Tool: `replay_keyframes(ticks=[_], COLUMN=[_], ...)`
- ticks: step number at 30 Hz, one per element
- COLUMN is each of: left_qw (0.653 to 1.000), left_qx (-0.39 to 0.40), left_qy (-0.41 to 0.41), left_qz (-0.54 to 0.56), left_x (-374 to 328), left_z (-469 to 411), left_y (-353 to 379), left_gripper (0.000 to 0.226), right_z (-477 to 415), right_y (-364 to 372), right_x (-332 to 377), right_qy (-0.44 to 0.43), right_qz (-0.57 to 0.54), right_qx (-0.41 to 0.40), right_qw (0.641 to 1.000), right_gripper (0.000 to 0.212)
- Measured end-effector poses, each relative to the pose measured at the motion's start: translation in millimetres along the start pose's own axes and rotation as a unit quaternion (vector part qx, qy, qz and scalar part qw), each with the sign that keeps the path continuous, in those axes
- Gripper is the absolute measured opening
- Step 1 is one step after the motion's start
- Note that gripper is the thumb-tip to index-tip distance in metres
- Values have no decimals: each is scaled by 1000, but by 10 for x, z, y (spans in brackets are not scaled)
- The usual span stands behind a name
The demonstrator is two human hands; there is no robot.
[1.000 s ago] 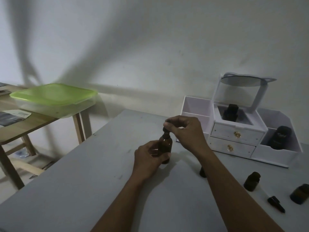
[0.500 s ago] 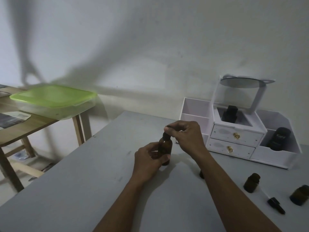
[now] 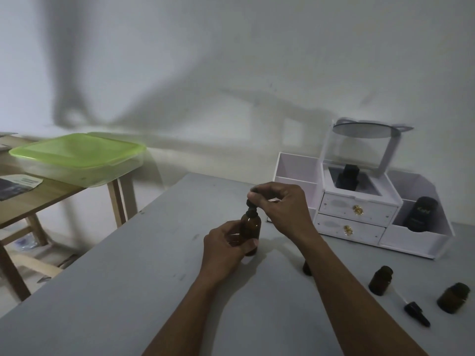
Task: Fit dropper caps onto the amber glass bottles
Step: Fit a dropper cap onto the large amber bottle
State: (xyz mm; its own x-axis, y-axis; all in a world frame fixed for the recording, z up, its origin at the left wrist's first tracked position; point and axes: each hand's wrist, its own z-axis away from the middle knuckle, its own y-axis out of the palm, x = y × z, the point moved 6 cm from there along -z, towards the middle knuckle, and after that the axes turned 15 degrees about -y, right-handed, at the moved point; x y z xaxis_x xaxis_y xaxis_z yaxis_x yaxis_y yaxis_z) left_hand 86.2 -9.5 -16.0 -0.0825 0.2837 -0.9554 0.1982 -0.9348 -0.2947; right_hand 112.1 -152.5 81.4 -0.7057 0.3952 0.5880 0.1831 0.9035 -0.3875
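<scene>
An amber glass bottle [image 3: 250,227] stands upright on the grey table [image 3: 128,291]. My left hand [image 3: 226,246] grips its lower body. A black dropper cap [image 3: 251,204] sits on the bottle's neck, and my right hand [image 3: 280,204] pinches the cap's rubber bulb from above. Two uncapped amber bottles [image 3: 380,280] [image 3: 453,297] stand at the right, with a loose black dropper cap [image 3: 416,312] lying between them. Another dark bottle [image 3: 306,268] is mostly hidden behind my right forearm.
A white desk organiser [image 3: 359,214] with two drawers and a mirror stands at the back right, holding dark containers. A wooden side table [image 3: 38,201] at the left carries a plastic box with a green lid [image 3: 77,152].
My right hand has stayed on the dropper cap with its fingers shifting slightly on it. The left hand keeps holding the bottle in place.
</scene>
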Motion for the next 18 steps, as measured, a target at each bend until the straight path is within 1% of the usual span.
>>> replay_keyframes(ticks=[3, 5, 8, 9, 10, 12, 14, 16, 18], left_qw=[1000, 999, 998, 997, 994, 985, 984, 990, 995], left_qx=[-7, -7, -17, -33, -57, -105, -116, -79, -15], left_qy=[0, -14, -58, -73, -86, -117, -118, -98, -83], left_qz=[-24, -33, -3, 14, 34, 65, 68, 66, 58], left_x=[-9, 1, 89, 120, 140, 170, 182, 162, 113], left_z=[14, 36, 78, 102, 140, 273, 421, 551, 643], left_y=[12, 11, -24, -53, -87, -139, -99, 35, 234], left_gripper=[52, 56, 70, 70, 64, 42, 27, 21, 23], right_z=[-86, -196, -363, -398, -422, -419, -361, -255, -113], right_y=[-88, -181, -386, -473, -566, -762, -982, -1199, -1383], right_x=[141, 279, 509, 574, 629, 696, 696, 634, 522], right_qy=[-13, -30, -53, -58, -59, -53, -39, -24, -4], right_qz=[-16, -19, -33, -46, -65, -105, -140, -169, -161], right_qx=[-17, -28, -49, -61, -74, -102, -131, -152, -154], right_qw=[1000, 999, 997, 995, 993, 988, 981, 974, 975], right_gripper=[11, 11, 11, 9, 8, 7, 9, 12, 17])
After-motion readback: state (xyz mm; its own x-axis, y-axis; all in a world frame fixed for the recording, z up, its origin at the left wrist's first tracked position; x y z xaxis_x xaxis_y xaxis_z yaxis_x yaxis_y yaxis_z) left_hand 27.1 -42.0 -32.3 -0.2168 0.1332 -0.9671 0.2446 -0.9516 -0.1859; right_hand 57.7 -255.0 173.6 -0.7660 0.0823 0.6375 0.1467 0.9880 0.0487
